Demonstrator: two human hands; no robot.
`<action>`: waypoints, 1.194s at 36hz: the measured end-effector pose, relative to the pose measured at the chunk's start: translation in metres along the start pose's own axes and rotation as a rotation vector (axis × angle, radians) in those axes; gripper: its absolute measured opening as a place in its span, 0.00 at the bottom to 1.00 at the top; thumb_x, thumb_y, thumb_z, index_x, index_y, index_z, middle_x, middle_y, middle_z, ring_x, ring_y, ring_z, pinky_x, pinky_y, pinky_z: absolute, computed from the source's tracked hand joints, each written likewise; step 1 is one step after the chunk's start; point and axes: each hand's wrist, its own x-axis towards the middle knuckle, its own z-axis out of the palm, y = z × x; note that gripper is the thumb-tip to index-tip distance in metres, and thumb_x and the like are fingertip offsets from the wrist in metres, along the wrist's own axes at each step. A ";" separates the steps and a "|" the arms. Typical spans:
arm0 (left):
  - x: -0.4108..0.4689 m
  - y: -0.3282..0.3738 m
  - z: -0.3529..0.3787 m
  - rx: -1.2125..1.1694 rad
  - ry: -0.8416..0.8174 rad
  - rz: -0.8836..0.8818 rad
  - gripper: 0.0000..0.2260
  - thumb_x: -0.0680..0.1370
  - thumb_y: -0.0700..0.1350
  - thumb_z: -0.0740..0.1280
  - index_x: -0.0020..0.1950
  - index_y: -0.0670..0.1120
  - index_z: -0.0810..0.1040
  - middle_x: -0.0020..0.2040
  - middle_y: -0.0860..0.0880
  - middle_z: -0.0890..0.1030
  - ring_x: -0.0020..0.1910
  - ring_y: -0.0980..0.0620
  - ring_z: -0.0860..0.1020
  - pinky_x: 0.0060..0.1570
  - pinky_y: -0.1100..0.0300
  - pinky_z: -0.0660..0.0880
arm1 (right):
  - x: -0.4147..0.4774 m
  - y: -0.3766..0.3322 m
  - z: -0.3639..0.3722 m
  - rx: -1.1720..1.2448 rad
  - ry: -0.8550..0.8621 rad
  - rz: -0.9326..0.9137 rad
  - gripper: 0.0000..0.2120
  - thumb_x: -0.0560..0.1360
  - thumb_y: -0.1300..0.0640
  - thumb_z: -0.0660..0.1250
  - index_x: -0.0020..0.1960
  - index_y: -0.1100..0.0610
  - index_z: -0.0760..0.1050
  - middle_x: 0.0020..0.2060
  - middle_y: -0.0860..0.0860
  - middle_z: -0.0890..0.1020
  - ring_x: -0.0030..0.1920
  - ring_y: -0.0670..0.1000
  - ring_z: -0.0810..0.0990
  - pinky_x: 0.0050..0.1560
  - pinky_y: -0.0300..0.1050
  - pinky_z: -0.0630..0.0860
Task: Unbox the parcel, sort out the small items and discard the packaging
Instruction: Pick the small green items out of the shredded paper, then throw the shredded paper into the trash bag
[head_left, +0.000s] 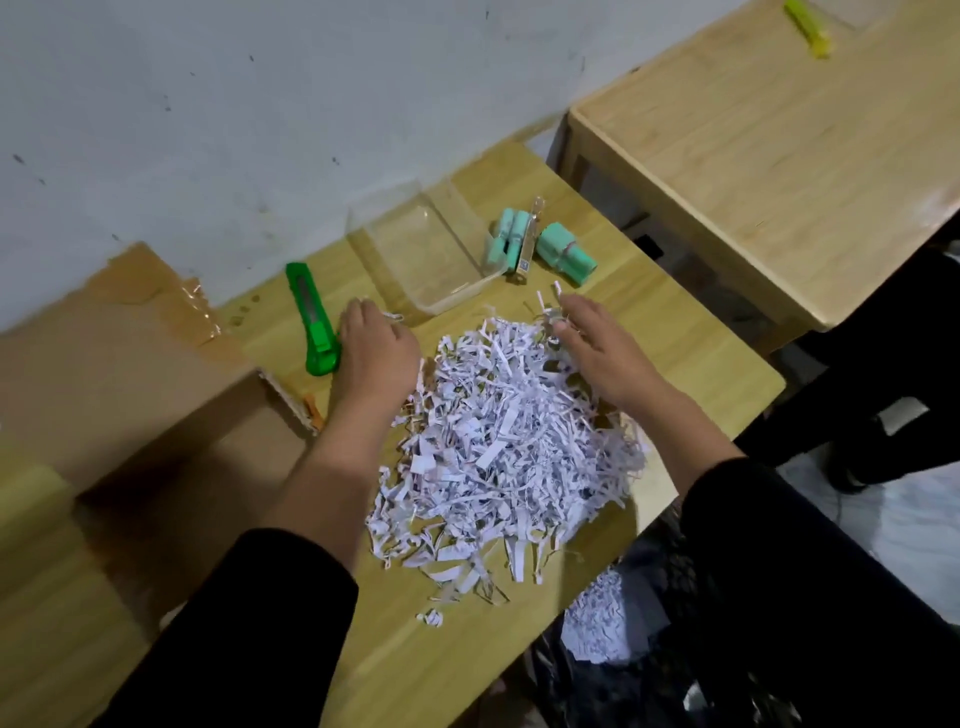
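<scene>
- Head view: the cardboard box (119, 374) stands open at the left of the wooden table (691, 332), so the unboxing looks done.
- A heap of shredded paper (498, 447) lies on the table between both forearms; more shreds sit in a black bin bag (649, 639) below the table's near right edge, so discarding seems started but far from finished.
- The left hand (374, 348) rests palm down at the heap's far left edge, fingers loosely together and curled onto the table, just beside a green utility knife (314, 322); I cannot tell whether it grips anything.
- The right hand (597, 348) lies flat on the heap's far right side, fingers spread among the strips, holding nothing that I can see.
- Mint-green rolls (563, 254) and a slim boxed item (527, 244) lie beside a clear plastic tray (431, 249), which looks empty: sorting appears barely begun.
- Judged left: search the shreds, tray the items, bin the paper and box.
</scene>
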 end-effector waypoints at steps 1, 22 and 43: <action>0.003 0.000 0.001 0.021 -0.030 0.015 0.22 0.80 0.44 0.52 0.73 0.37 0.58 0.75 0.41 0.57 0.74 0.43 0.56 0.74 0.47 0.55 | 0.001 -0.003 0.003 -0.019 -0.043 -0.013 0.23 0.80 0.48 0.53 0.74 0.52 0.56 0.74 0.52 0.60 0.72 0.52 0.61 0.64 0.40 0.56; -0.208 -0.058 0.003 0.206 -0.227 0.484 0.39 0.73 0.71 0.49 0.76 0.53 0.38 0.78 0.54 0.40 0.76 0.54 0.40 0.74 0.54 0.42 | -0.159 0.007 0.031 -0.284 -0.030 -0.218 0.49 0.68 0.29 0.60 0.76 0.49 0.38 0.76 0.48 0.40 0.76 0.49 0.37 0.75 0.57 0.45; -0.106 0.002 -0.001 0.546 -0.369 0.325 0.66 0.54 0.69 0.74 0.69 0.57 0.24 0.71 0.47 0.24 0.73 0.42 0.31 0.72 0.37 0.44 | -0.058 -0.004 -0.012 -0.677 -0.386 -0.136 0.71 0.49 0.31 0.76 0.69 0.42 0.23 0.72 0.50 0.26 0.72 0.62 0.29 0.67 0.76 0.41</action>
